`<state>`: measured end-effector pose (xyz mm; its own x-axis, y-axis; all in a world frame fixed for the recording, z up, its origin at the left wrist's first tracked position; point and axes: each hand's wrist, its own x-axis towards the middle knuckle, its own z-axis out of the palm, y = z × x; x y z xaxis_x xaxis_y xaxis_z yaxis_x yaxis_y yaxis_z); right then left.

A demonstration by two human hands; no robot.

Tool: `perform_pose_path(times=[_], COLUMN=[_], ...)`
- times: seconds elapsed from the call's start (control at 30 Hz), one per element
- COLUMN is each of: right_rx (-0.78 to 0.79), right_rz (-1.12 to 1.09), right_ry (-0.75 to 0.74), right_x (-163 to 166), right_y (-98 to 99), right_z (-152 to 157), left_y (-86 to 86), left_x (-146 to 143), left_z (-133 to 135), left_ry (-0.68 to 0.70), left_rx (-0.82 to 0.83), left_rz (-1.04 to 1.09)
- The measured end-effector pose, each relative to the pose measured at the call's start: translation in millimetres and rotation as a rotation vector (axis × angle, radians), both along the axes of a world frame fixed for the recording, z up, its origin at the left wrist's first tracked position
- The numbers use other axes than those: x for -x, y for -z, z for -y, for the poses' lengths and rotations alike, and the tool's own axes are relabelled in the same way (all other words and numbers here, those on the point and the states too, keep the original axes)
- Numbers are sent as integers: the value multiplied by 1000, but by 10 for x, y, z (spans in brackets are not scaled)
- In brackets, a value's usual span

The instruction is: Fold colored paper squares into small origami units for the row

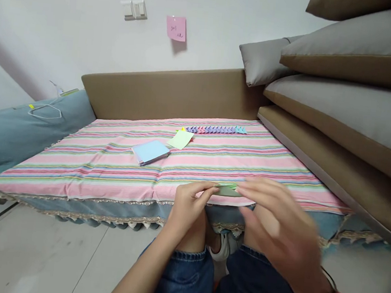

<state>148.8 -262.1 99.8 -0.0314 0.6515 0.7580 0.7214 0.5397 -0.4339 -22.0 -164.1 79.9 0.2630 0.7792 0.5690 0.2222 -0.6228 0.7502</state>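
Observation:
My left hand (192, 203) pinches the left end of a folded strip of green paper (228, 191) between thumb and forefinger, just above the near edge of the striped cloth. My right hand (278, 223), blurred by motion, is at the paper's right end. Its thumb stands apart from the fingers, and whether a fingertip touches the paper I cannot tell. Farther back lie a pale green paper sheet (181, 139) and a stack of paper squares (150, 152) with light blue on top. Behind them runs a chain of folded paper pieces (218, 130) in purple, pink and teal.
The pink striped cloth (86, 163) covers the seat of a sofa with a brown backrest (172, 96). Grey and brown cushions (341, 100) are piled on the right. A white wire hanger (45, 111) rests on the blue armrest (3, 132). A pink note (176, 28) hangs on the wall.

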Motion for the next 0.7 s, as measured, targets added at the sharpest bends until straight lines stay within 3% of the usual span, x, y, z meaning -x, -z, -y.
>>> perform_pose_path(times=[0.13,0.3,0.4,0.53,0.7], right_rx=[262,527,541,551,441], right_rz=[-123,-509,-672,-660,-662], right_ry=[-151,-288,-338,-421,-330], right_x=[93,53,7,-35,-52], right_y=[-4,87,71,-12,-128], right_z=[-606,-847,-967,-1165,-1407], left_y=[-76,-77,-64,-86,-191], left_x=[27,-82,-165,-222,-291], left_z=[3,-117,-233,-404,-627], left_ry=[15,89,95,61,69], left_rx=[-26,327,433,388,435], left_rz=[-35,211,312,242,463])
